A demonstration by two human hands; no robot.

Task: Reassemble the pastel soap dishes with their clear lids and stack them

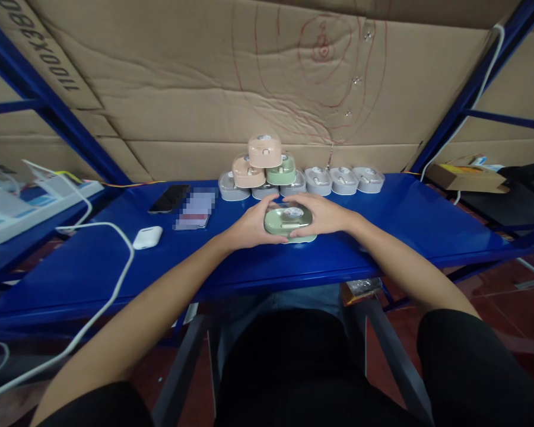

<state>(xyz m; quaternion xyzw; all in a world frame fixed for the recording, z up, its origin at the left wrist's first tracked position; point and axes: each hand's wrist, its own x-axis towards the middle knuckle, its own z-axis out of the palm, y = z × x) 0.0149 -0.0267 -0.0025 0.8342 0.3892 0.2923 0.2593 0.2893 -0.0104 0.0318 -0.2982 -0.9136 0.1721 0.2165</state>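
Green lidded case (288,220) at the front middle of the blue tabletop (409,219), cupped between both hands, long axis lying crosswise, left to right. Round window (293,212) on top of the lid, roughly central. Left hand (248,225) at the left end, right hand (323,213) at the right end; neither clearly nearer, about even reach from both sides. Fingers (270,204) closed around the case, curled over rim and lid from both sides, gripping it, fingertips close together near the window. Paler green lower part (302,239) showing below the front edge; contact with the tabletop likely there, but hard to tell from this angle.

Behind the hands, just beyond reach of the fingertips, pyramid of lidded cases (260,169): grey along the bottom, peach and green above, peach on top. Row of three grey cases (343,181) directly right of the pyramid, touching or nearly so. Left of the hands, well apart: black phone (169,198), pixelated flat item (194,207), white earbud case (148,237), white cable (93,284) trailing over the tabletop edge. White boxes (22,207) at far left, cardboard box (465,177) at far right. Cardboard sheet (160,89) behind, blue steel shelf upright (40,101) at left.
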